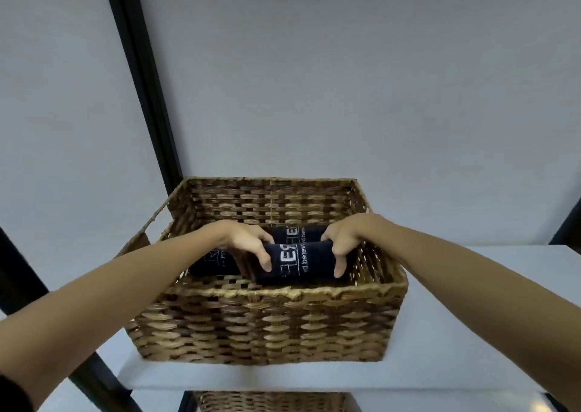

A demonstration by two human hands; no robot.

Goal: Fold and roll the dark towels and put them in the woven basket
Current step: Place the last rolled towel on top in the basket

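A woven basket (267, 323) stands on a white shelf. Inside its front part lies a rolled dark towel (298, 262) with white lettering. My left hand (248, 241) grips the roll's left end and my right hand (341, 243) grips its right end, both reaching over the rim. A second rolled dark towel (295, 232) lies just behind it, and a third (213, 262) rests to the left under my left wrist, partly hidden.
The white shelf (471, 364) carries the basket near its front edge. Black frame posts (141, 81) rise at the left. Another woven basket (270, 402) shows on the level below. A grey wall is behind.
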